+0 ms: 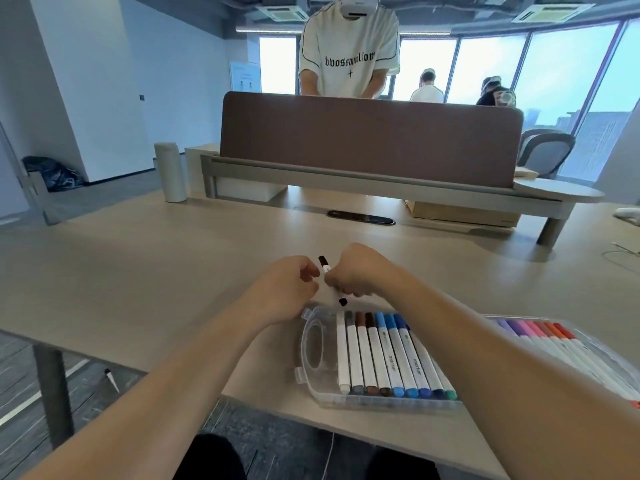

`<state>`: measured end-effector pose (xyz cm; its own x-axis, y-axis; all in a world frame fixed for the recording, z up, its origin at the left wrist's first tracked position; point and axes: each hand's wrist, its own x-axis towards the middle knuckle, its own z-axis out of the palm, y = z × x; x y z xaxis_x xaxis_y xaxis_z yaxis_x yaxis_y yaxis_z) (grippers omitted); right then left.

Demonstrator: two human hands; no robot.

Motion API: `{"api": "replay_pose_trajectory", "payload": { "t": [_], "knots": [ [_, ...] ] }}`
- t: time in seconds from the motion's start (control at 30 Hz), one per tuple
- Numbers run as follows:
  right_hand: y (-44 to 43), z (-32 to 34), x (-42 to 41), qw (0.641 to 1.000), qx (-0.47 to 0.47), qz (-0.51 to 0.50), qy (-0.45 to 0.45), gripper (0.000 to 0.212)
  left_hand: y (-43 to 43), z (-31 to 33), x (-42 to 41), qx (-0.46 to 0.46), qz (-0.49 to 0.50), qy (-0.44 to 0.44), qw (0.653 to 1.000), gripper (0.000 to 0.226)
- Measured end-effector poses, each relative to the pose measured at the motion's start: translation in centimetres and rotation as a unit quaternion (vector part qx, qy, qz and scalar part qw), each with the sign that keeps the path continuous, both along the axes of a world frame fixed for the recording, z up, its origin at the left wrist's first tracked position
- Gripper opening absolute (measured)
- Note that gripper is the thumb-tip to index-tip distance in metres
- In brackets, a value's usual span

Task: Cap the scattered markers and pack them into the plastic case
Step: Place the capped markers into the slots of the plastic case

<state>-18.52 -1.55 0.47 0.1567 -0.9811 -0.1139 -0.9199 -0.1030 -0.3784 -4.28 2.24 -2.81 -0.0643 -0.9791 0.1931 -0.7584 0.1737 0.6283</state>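
My right hand [360, 271] grips a white marker [326, 268] with a black cap at its upper end and a black tip end poking out below my fist. It is held tilted above the desk, just behind the case. My left hand [287, 289] hovers close on the marker's left with its fingers curled; I see nothing in it. The clear plastic case [313, 344] lies open at the desk's near edge. A row of capped markers [381, 355] in white, grey, brown, blue and green fills it, and purple, pink and orange markers [540, 336] lie further right.
One loose marker [112, 380] lies on the floor under the desk's left side. A brown divider panel [370, 136] stands behind the desk, and a person stands beyond it. A cable port [360, 218] is set in the desk. A cardboard box [464, 213] sits at the back right.
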Motion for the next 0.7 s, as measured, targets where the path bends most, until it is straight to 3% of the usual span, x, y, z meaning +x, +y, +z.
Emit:
{"api": "replay_pose_trajectory", "payload": {
  "t": [0.13, 0.3, 0.4, 0.53, 0.7],
  "knots": [
    [4.4, 1.7, -1.2, 0.987, 0.141, 0.026, -0.076, 0.026, 2.4, 0.8, -0.6, -0.003, -0.014, -0.030, 0.999, 0.035],
    [7.5, 1.4, -1.3, 0.972, 0.223, 0.062, -0.041, 0.027, 4.8, 0.9, -1.4, 0.012, -0.060, -0.094, 0.994, 0.044],
    [8.6, 0.9, -1.3, 0.976, 0.208, 0.063, -0.016, 0.035, 5.9, 0.5, -1.5, 0.034, -0.082, -0.137, 0.987, 0.047],
    [9.1, 0.9, -1.6, 0.986, 0.157, 0.053, 0.019, 0.044, 6.7, 0.4, -1.2, 0.051, -0.134, -0.169, 0.975, 0.028],
    [8.7, 0.3, -1.7, 0.985, 0.159, 0.059, 0.023, 0.041, 7.1, 0.4, -0.7, 0.068, -0.204, -0.213, 0.953, 0.039]
  ]
}}
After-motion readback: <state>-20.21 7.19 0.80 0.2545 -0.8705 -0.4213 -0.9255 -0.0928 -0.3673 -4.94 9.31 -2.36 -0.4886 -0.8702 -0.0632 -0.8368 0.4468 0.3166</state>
